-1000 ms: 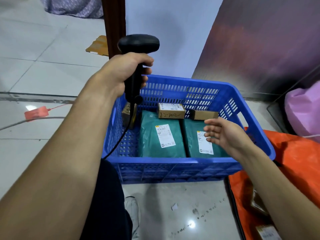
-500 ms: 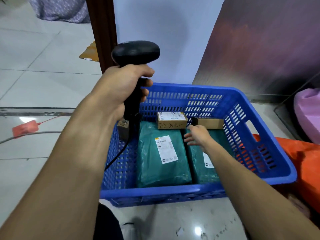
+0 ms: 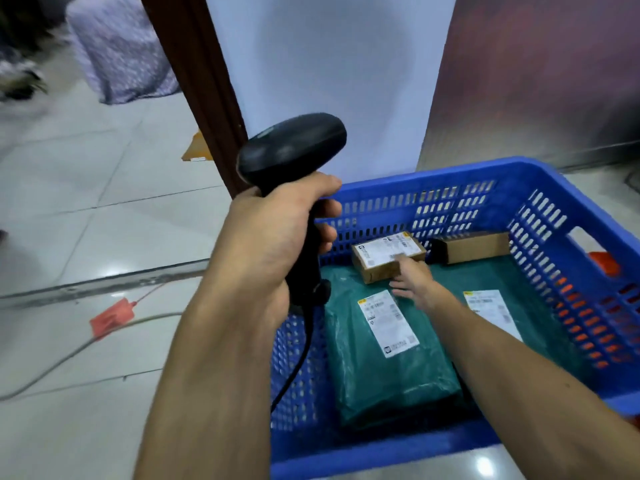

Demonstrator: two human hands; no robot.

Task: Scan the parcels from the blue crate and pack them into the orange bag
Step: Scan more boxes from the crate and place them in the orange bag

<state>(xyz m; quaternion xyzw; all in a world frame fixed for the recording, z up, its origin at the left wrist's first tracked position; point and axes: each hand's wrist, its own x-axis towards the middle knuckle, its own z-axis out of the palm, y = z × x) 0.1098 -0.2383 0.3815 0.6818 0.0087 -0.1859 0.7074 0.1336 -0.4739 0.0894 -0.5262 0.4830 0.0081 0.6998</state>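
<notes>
My left hand (image 3: 273,233) is shut around the handle of a black barcode scanner (image 3: 292,147), held above the blue crate's (image 3: 433,181) left wall. Inside the crate lie two green plastic-wrapped parcels, one in the middle (image 3: 384,362) and one to the right (image 3: 498,306), each with a white label. Two small cardboard boxes sit along the far wall: a labelled box (image 3: 381,252) and a plain box (image 3: 474,247). My right hand (image 3: 414,280) reaches into the crate, fingers spread, touching the near edge of the labelled box. Orange bag fabric (image 3: 604,263) shows through the crate's right wall.
A dark wooden door frame (image 3: 204,95) and a white panel stand behind the crate. A grey cable (image 3: 62,358) and a red tag (image 3: 112,317) lie on the tiled floor to the left. A patterned cloth bundle (image 3: 121,50) sits at the far left.
My right hand has gone deeper into the crate, from over the right green parcel to the labelled cardboard box. My view has swung closer and to the left; the scanner stays gripped.
</notes>
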